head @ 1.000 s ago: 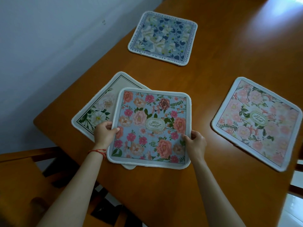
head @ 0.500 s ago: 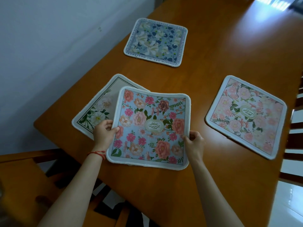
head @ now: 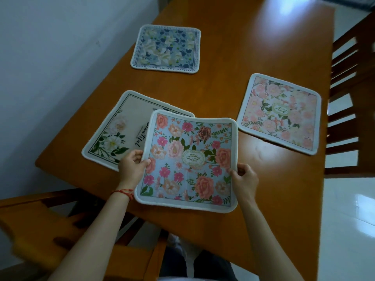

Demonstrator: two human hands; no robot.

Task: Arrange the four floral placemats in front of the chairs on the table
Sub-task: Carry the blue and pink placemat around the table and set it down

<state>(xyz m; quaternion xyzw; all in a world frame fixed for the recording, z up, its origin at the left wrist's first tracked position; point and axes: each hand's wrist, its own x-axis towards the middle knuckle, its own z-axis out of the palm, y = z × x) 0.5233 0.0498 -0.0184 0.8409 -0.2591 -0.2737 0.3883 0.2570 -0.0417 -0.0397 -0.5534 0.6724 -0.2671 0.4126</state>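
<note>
since the earlier frame we note the blue rose placemat (head: pixel 187 161) raised and bowed, uncovering more of the cream placemat (head: pixel 119 128) it overlaps. we record the left hand (head: pixel 132 168) and right hand (head: pixel 244 179) each pinching a side edge, over the near end of the table (head: pixel 233 88). we find the navy placemat (head: pixel 166 47) flat at the far left and the pink placemat (head: pixel 279 113) flat at right before a chair (head: pixel 353 98).

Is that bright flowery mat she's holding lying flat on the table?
No. The blue rose placemat is lifted; both hands grip its sides, its far edge curls upward, overlapping the cream placemat.
</note>
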